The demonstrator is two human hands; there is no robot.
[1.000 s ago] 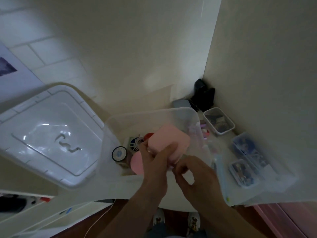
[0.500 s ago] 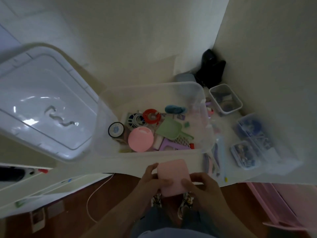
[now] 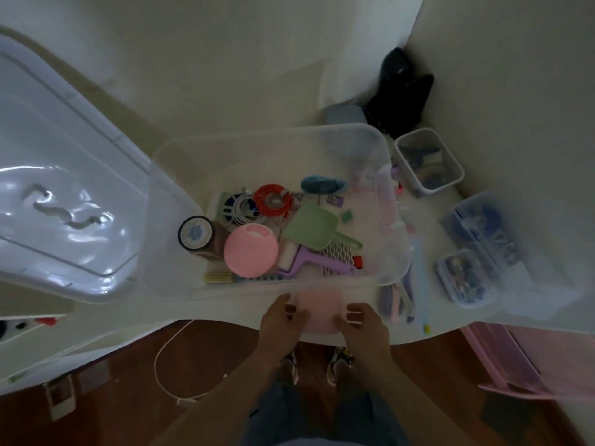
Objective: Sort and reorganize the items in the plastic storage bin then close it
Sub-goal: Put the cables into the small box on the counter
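Note:
A clear plastic storage bin (image 3: 391, 201) stands open on a white table. Inside it lie a pink round disc (image 3: 250, 251), a green scoop (image 3: 314, 228), a purple comb-like tool (image 3: 309, 262), a red cable coil (image 3: 273, 201), a white cable coil (image 3: 243, 207) and a blue shoe-shaped item (image 3: 322, 185). Just in front of the bin, at the table's near edge, my left hand (image 3: 283, 320) and my right hand (image 3: 362, 323) hold a pink square case (image 3: 318, 305) by its two sides. The bin's clear lid (image 3: 61, 194) lies to the left.
Right of the bin sit a small open tub (image 3: 429, 162) and several small lidded boxes (image 3: 467, 278) of trinkets. A black object (image 3: 401, 94) and a grey box (image 3: 344, 114) stand in the back corner. Pens (image 3: 396, 297) lie by the bin. A pink drawer unit (image 3: 521, 365) is at lower right.
Both hands have lifted the pink case out of the bin and drawn it back toward me, down to the table's near edge. The view has tilted downward.

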